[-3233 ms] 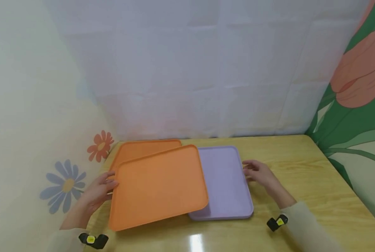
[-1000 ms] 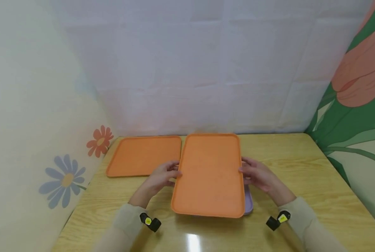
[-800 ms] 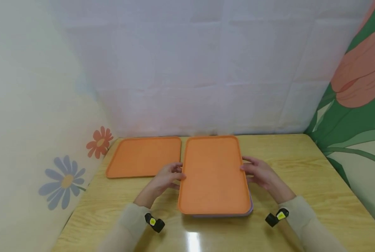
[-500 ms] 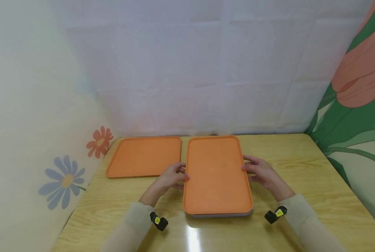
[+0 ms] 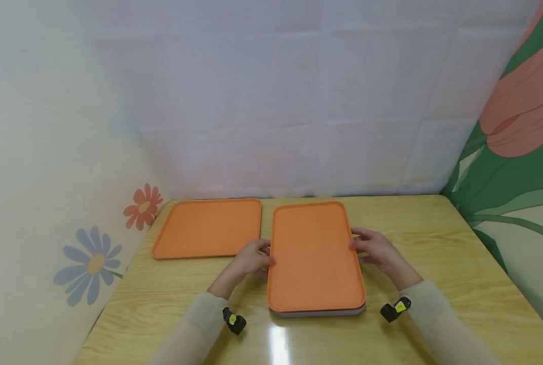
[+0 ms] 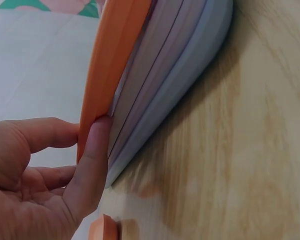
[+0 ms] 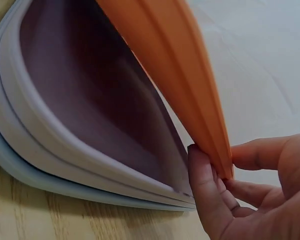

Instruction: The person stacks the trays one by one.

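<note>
An orange tray, long side pointing away from me, lies over a stack of trays in the middle of the table. My left hand pinches its left edge between thumb and fingers. On the opposite edge, my right hand pinches the same tray. Beneath it, the right wrist view shows a purple tray with a dark gap under the raised orange one. A pale blue-grey tray forms the bottom of the stack. In the head view the orange tray hides nearly all of the stack.
A second orange tray lies flat, crosswise, at the back left, just beyond my left hand. The wooden table meets a white cloth backdrop at the rear. Walls with painted flowers stand left and right.
The orange tray, earlier slanted in my left hand alone, has turned lengthwise and come down over the purple tray. My right hand has taken hold of its right edge.
</note>
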Demonstrator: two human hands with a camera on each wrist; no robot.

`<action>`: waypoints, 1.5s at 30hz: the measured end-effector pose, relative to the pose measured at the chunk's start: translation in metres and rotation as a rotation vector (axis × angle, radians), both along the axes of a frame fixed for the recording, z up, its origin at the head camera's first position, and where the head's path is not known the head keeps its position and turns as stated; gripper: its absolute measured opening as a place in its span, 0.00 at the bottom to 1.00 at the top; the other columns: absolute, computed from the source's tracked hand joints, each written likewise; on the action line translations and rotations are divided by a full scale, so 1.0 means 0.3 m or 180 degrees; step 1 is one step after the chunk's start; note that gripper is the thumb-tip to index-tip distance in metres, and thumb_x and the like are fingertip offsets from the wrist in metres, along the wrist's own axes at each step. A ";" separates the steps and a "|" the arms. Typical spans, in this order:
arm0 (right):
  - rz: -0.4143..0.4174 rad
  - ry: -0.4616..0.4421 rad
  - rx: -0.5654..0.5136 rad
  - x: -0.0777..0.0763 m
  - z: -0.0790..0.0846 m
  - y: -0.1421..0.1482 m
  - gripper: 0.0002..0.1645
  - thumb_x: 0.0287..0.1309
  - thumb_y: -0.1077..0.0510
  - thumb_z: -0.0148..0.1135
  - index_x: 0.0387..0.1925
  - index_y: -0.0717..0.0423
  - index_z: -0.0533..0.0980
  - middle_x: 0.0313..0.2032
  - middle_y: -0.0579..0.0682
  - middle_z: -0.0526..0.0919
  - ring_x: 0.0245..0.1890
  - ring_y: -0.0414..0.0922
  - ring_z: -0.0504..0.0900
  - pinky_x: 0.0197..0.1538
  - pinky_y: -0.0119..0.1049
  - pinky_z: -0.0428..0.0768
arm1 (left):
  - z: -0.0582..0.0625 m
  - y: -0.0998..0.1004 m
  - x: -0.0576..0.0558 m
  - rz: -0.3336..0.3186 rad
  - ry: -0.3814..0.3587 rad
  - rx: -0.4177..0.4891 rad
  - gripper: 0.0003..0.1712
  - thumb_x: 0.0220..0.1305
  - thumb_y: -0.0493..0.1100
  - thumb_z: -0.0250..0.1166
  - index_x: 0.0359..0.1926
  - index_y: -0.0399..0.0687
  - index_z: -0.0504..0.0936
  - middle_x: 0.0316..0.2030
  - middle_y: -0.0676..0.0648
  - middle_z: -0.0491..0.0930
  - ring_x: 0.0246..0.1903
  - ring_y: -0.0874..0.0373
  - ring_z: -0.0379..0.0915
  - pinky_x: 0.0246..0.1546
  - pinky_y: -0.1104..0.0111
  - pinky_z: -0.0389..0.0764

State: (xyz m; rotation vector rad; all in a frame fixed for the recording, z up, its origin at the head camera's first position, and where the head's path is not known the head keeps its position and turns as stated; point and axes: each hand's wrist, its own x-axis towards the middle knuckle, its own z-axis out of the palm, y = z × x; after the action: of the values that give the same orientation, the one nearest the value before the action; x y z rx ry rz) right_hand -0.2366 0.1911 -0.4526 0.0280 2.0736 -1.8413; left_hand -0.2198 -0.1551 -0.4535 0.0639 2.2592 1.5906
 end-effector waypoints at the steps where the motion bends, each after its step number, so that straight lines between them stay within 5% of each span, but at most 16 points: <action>1: 0.0005 0.0000 0.0016 -0.001 -0.002 -0.001 0.38 0.67 0.64 0.57 0.75 0.67 0.57 0.43 0.51 0.79 0.39 0.40 0.81 0.38 0.36 0.85 | -0.003 0.000 -0.002 0.0023 -0.0022 -0.0013 0.36 0.62 0.29 0.64 0.70 0.26 0.63 0.48 0.36 0.71 0.37 0.51 0.77 0.35 0.53 0.88; 14: 0.0066 0.0111 0.0634 -0.004 -0.012 -0.013 0.37 0.62 0.68 0.59 0.72 0.70 0.61 0.49 0.63 0.81 0.37 0.42 0.82 0.36 0.38 0.86 | -0.001 0.008 -0.007 -0.0061 -0.0041 -0.0223 0.36 0.62 0.29 0.66 0.70 0.27 0.64 0.47 0.38 0.71 0.37 0.50 0.79 0.33 0.57 0.88; 27: 0.0107 0.0236 0.0877 -0.005 -0.004 -0.016 0.33 0.60 0.69 0.59 0.66 0.75 0.66 0.40 0.62 0.82 0.29 0.44 0.84 0.37 0.43 0.87 | -0.002 0.023 -0.002 -0.0035 0.0012 -0.0382 0.38 0.59 0.28 0.69 0.68 0.26 0.64 0.46 0.38 0.73 0.30 0.52 0.80 0.31 0.58 0.88; 36: 0.0095 0.0224 0.0908 -0.005 -0.022 -0.017 0.34 0.61 0.67 0.60 0.68 0.74 0.63 0.49 0.69 0.78 0.41 0.50 0.84 0.45 0.45 0.87 | -0.004 -0.006 0.004 0.0026 0.0037 -0.0371 0.36 0.63 0.36 0.69 0.69 0.29 0.66 0.46 0.39 0.74 0.35 0.50 0.81 0.34 0.58 0.88; 45: 0.0206 0.0044 0.0771 -0.013 -0.050 -0.005 0.38 0.66 0.64 0.57 0.73 0.72 0.57 0.61 0.73 0.73 0.51 0.57 0.83 0.51 0.51 0.85 | 0.033 -0.138 -0.005 0.0313 0.0335 -0.0614 0.31 0.72 0.41 0.63 0.70 0.34 0.67 0.53 0.35 0.75 0.39 0.47 0.82 0.36 0.59 0.88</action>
State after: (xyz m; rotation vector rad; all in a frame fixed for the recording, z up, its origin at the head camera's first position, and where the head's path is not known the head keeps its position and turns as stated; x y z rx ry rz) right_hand -0.2405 0.1896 -0.4676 0.0102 2.2678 -1.5487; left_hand -0.2212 -0.1965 -0.4436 -0.0152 2.5218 1.4388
